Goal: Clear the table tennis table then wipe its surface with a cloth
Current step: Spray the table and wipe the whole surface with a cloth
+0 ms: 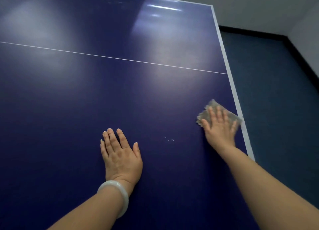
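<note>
Blue table is touched by the left hand, laid flat with straight fingers, a pale bracelet on its wrist. Near the right edge, the grey cloth is pressed down by the flat right hand.

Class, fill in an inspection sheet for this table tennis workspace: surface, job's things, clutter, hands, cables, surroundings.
Surface: blue table with white centre line and white edge band; glare patches; small pale specks between the hands.
Job's things: grey cloth flat on the table near its right edge.
Clutter: nothing seen.
Hands: left hand flat on the table, white bangle on its wrist; right hand presses on the cloth, fingers spread.
Cables: nothing seen.
Surroundings: dark blue floor, pale wall with dark skirting.
</note>
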`<state>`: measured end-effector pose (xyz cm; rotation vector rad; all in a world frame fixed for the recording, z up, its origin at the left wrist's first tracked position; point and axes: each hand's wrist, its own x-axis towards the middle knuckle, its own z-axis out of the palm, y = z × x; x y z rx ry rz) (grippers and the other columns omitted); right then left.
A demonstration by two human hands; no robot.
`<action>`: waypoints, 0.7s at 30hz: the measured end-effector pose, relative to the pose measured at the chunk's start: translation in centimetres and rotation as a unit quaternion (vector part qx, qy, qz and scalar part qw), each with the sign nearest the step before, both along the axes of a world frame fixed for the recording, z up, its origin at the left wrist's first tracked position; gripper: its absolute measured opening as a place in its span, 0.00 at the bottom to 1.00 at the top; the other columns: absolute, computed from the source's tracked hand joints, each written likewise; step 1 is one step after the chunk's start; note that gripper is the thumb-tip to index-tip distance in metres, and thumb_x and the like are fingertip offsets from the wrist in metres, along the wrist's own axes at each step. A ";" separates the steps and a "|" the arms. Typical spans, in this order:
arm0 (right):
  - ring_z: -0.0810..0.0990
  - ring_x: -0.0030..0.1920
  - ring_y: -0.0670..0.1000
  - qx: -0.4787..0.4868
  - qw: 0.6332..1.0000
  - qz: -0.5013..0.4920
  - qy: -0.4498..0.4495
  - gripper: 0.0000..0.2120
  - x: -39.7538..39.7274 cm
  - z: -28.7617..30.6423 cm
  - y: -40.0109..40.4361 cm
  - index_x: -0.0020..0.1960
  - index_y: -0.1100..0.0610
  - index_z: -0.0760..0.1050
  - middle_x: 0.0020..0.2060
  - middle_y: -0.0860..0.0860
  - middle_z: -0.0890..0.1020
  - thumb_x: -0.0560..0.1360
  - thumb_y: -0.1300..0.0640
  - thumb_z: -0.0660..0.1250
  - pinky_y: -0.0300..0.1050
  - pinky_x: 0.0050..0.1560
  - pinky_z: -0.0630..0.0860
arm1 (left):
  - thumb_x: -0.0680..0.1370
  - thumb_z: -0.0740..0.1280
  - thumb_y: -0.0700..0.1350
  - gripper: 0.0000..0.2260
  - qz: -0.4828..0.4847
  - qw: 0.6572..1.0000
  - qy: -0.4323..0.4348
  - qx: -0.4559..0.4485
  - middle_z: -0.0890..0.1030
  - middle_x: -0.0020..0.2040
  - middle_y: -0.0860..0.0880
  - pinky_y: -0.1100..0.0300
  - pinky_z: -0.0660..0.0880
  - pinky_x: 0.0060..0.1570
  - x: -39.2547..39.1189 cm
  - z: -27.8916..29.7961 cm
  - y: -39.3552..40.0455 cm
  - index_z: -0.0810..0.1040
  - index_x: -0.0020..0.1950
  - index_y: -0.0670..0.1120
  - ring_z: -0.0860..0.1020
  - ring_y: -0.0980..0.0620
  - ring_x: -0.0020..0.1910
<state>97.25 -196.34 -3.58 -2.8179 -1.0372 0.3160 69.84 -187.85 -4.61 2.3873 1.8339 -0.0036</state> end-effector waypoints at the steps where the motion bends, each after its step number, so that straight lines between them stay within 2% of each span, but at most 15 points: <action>1: 0.38 0.78 0.49 0.002 0.999 -0.047 0.002 0.29 0.3 0.1 -1.9 0.79 0.45 0.43 0.79 0.47 0.42 0.81 0.39 0.45 0.64 0.74 0.36 | 0.81 0.44 0.57 0.32 -0.001 1.000 0.000 -0.003 0.45 0.79 0.37 0.45 0.42 0.77 0.0 0.1 0.0 0.43 0.79 0.40 0.41 0.41 0.78; 4: 0.37 0.78 0.49 0.017 0.995 -0.096 -0.022 0.29 -3.7 -0.5 -4.8 0.79 0.46 0.42 0.79 0.47 0.41 0.81 0.40 0.45 0.62 0.75 0.36 | 0.81 0.43 0.57 0.32 0.000 1.000 0.001 -0.008 0.44 0.79 0.37 0.45 0.42 0.76 0.0 0.3 -0.1 0.41 0.79 0.39 0.41 0.40 0.78; 9: 0.35 0.77 0.49 0.016 0.997 -0.069 -0.043 0.29 -10.4 -1.3 -3.7 0.78 0.48 0.37 0.78 0.47 0.38 0.82 0.41 0.43 0.60 0.75 0.34 | 0.81 0.44 0.58 0.32 -0.001 1.000 -0.013 -0.019 0.43 0.79 0.37 0.46 0.41 0.77 -0.2 0.6 -0.1 0.41 0.79 0.40 0.41 0.41 0.78; 12: 0.36 0.77 0.49 0.010 0.997 -0.069 -0.046 0.29 -10.4 -1.4 -3.3 0.78 0.48 0.39 0.78 0.47 0.39 0.82 0.42 0.43 0.60 0.75 0.34 | 0.82 0.47 0.56 0.30 -0.020 0.996 -0.077 -0.046 0.43 0.79 0.40 0.49 0.39 0.77 -1.1 1.1 0.1 0.45 0.79 0.42 0.40 0.43 0.78; 15: 0.37 0.78 0.48 0.022 0.997 -0.069 -0.040 0.28 -10.4 -1.3 -3.5 0.79 0.47 0.42 0.78 0.46 0.41 0.82 0.43 0.44 0.59 0.75 0.34 | 0.83 0.50 0.53 0.27 -0.073 0.980 -0.154 -0.101 0.43 0.80 0.46 0.55 0.39 0.76 -3.9 2.1 0.5 0.49 0.80 0.47 0.40 0.49 0.78; 17: 0.38 0.78 0.48 0.028 0.996 -0.071 -0.034 0.27 -10.5 -1.2 -3.4 0.79 0.47 0.44 0.79 0.46 0.42 0.82 0.44 0.45 0.59 0.75 0.35 | 0.83 0.50 0.54 0.26 -0.095 0.981 -0.135 -0.102 0.43 0.80 0.48 0.56 0.39 0.76 -7.1 2.5 0.0 0.49 0.80 0.48 0.40 0.51 0.78; 19: 0.39 0.78 0.48 0.030 0.997 -0.072 -0.027 0.27 -10.6 -1.1 -3.4 0.79 0.47 0.45 0.79 0.46 0.43 0.82 0.44 0.45 0.59 0.75 0.35 | 0.83 0.46 0.56 0.27 -0.082 0.991 -0.087 -0.062 0.43 0.80 0.45 0.54 0.40 0.77 -11.3 1.8 -1.3 0.48 0.80 0.47 0.41 0.49 0.78; 21: 0.40 0.78 0.48 0.032 0.996 -0.073 -0.025 0.27 -10.5 -0.9 -3.3 0.79 0.47 0.47 0.79 0.46 0.44 0.82 0.44 0.46 0.60 0.75 0.36 | 0.82 0.43 0.58 0.28 -0.075 0.996 -0.040 -0.030 0.50 0.79 0.42 0.51 0.45 0.77 -14.8 1.0 -3.2 0.53 0.79 0.44 0.48 0.46 0.79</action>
